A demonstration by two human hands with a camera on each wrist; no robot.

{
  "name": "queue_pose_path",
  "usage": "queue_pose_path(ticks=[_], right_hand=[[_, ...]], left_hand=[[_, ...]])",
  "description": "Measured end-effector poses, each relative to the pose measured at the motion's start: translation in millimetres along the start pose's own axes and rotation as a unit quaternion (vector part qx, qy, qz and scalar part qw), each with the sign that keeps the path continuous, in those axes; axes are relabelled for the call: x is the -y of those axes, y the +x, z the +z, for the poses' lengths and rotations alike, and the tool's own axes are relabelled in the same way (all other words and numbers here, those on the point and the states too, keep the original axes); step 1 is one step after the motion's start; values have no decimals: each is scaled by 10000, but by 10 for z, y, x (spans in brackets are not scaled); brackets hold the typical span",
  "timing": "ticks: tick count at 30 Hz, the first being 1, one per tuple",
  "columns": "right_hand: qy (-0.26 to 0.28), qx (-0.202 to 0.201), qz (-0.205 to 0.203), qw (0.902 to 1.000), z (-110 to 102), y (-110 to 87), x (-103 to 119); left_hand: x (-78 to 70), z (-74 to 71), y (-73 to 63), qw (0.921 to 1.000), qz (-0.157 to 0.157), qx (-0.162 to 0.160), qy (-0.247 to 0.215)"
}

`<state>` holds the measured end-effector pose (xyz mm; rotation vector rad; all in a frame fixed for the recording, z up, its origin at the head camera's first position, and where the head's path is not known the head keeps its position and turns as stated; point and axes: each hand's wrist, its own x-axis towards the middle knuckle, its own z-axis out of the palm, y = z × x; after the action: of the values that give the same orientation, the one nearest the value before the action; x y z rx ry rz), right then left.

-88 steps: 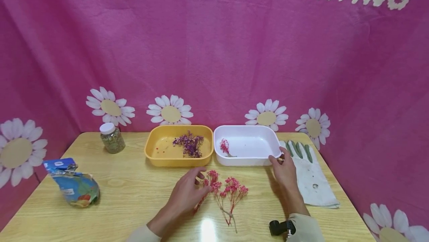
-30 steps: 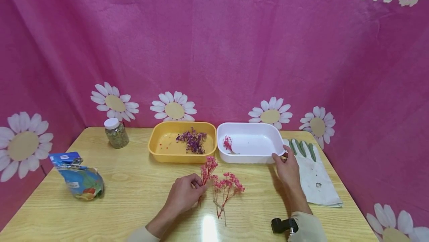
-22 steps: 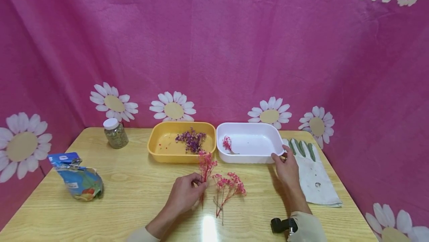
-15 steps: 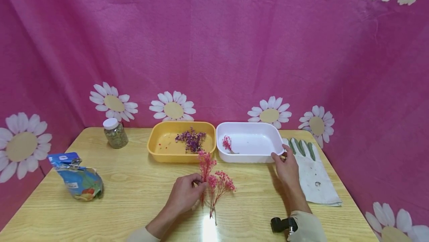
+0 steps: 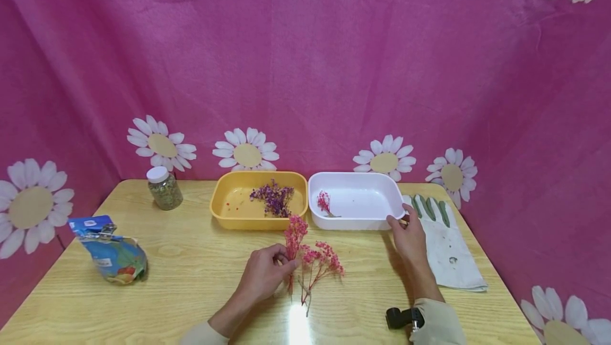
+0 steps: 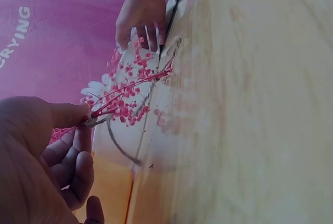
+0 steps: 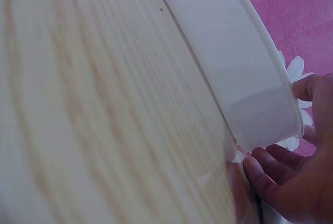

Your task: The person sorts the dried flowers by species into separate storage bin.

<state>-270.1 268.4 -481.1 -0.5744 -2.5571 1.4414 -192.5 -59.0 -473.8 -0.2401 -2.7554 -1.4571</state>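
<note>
Pink sprig (image 5: 294, 231) is pinched upright by the left hand (image 5: 261, 277) near the sprigs (image 5: 319, 265) left on the tabletop (image 5: 191, 265), while the white tray (image 5: 355, 221), holding one sprig, is gripped by the right hand (image 5: 409, 238).

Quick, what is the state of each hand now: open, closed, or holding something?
Left hand: closed, pinching a pink flower sprig by its stem.
Right hand: holding the corner of the white tray, thumb on its rim.

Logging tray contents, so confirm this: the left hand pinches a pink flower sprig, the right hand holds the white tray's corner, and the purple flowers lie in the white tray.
One thing is wrong: the purple flowers lie in the yellow tray, as the head view shows. The left hand does pinch a pink sprig, and the right hand holds the white tray by its corner.
</note>
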Motion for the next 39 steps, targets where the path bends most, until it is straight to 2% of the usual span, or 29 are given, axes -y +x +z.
queue_pose_path(ticks=[8,15,21,24,30,39], right_hand=[[26,25,-82,10000,-14,-11,-3],[9,25,-148,9999,-19,-14,-3],[35,-40,-214,9998,-25,-19,-3],[81,-102,-326,9994,-27,-18,-11],[85,-83,-368,9993,-30,-20,-13],[28,52,-183,9998,-42,-28,14]], left_hand=[[20,12,16,9989,-327,101,-332],[39,-7,22,9966,-421,119,-694],[37,-11,26,9930,-447,294,-1053],[33,-15,27,9882,-560,447,-1351],[25,-30,26,9722,-855,708,-2059],[36,-21,34,9551,-787,1059,-2652]])
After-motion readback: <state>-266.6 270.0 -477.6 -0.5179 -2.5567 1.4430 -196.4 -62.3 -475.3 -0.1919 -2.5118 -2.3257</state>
